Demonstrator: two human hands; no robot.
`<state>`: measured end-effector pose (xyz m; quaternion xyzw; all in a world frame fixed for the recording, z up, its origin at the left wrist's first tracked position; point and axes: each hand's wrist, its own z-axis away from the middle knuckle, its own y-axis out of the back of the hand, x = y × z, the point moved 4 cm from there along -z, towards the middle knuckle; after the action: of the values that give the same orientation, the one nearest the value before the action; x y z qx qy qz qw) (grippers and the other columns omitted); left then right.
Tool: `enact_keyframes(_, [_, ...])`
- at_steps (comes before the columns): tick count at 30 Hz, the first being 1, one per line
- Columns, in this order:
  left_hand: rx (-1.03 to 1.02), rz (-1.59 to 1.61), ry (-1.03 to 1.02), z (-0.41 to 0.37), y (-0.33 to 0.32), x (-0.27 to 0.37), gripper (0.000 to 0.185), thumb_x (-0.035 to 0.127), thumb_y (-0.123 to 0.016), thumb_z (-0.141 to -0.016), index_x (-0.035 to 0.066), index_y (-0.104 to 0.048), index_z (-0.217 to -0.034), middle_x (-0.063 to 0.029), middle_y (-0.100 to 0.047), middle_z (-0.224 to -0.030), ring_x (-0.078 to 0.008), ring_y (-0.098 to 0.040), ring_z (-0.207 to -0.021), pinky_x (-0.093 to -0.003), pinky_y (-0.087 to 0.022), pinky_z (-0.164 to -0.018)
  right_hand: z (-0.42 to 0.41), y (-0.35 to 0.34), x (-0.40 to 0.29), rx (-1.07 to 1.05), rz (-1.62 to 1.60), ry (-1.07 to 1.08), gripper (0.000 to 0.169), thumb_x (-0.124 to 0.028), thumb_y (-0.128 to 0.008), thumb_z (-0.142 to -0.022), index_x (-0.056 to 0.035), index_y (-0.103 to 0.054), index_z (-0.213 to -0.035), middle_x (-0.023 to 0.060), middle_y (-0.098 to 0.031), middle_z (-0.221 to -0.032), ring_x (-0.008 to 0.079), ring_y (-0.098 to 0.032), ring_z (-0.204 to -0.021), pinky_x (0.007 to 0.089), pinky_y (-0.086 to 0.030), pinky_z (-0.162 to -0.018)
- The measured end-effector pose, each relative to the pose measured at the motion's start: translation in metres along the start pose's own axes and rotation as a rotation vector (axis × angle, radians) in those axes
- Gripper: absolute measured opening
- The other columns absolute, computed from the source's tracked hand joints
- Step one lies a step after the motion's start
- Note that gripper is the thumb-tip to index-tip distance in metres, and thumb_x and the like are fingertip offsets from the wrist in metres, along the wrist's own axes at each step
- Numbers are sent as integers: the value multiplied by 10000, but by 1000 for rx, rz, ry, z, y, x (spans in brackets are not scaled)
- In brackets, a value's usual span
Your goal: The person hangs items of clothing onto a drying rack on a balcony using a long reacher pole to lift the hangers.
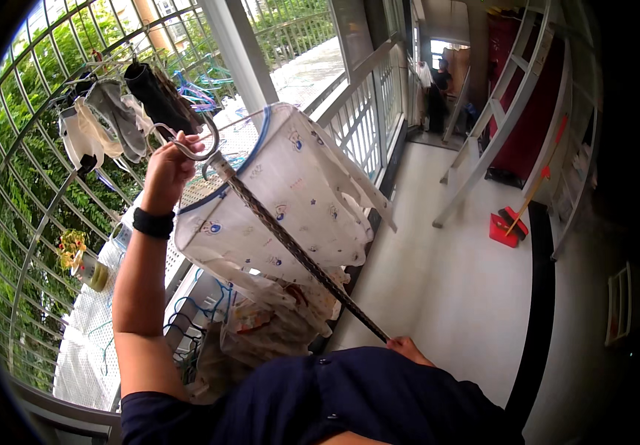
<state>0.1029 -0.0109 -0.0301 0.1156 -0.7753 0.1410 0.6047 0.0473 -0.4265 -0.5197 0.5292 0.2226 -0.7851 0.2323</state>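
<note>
My left hand (174, 167) is raised, its fingers closed around the top of a clothes hanger (233, 123). A white long-sleeved child's shirt (297, 189), printed with small blue figures and edged in blue at the neck, hangs from it. The curved metal fork (212, 146) of a clothes pole touches or nearly touches those fingers; how hook and fork meet is partly hidden. Dark and patterned, the pole (303, 253) slants down across the shirt to my right hand (409, 350), which grips its lower end near my waist.
Socks (111, 114) hang by the window bars (36, 222), with spare hangers (197, 94) beyond. Below the shirt are more clothes (264, 322). A stepladder (498, 111), a red dustpan (502, 231) and a broom (542, 178) stand to the right. A person (441, 78) appears far back.
</note>
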Motion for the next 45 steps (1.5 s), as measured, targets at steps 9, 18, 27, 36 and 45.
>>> enact_keyframes(9, [124,-81,-98,45,38,64,275,258,-441,-884,4,-538,-924,-33,-579,-790,-20,-328,-456,-144,-259,-375,-21,-11,-3,-88,65,115,397,-405,-551,-798,-49,-555,-624,-35,-472,-546,57,-409,-513,208,-339,-493])
enact_keyframes(18, [75,-146,-196,99,38,112,329,295,-403,-899,10,-543,-985,-55,-596,-739,-17,-248,-427,-167,-207,-371,-65,-50,-8,-255,-112,156,467,-463,-582,-756,-17,-553,-623,-2,-514,-540,61,-457,-501,233,-367,-443])
enact_keyframes(27, [749,-1353,-1045,176,9,148,507,106,-587,-766,8,-363,-1211,-171,-517,-1104,-277,-500,-1018,-370,-395,-859,-78,-139,-115,-429,-5,399,259,-287,-589,-793,-28,-582,-804,18,-561,-658,77,-486,-517,216,-393,-468])
enact_keyframes(36, [296,-188,-392,223,15,-58,408,102,-506,-846,15,-332,-1205,-74,-495,-1031,-136,-524,-892,-257,-429,-769,-19,-273,-286,-628,42,693,115,-89,-530,-814,-14,-527,-901,-2,-497,-653,88,-477,-549,202,-392,-515])
enact_keyframes(45, [515,-271,-832,247,107,164,252,166,-433,-881,16,-481,-1078,-60,-540,-925,-116,-556,-725,-252,-462,-671,-26,-319,-219,-874,42,476,94,-33,-552,-769,-55,-468,-804,5,-466,-576,91,-458,-483,224,-361,-414])
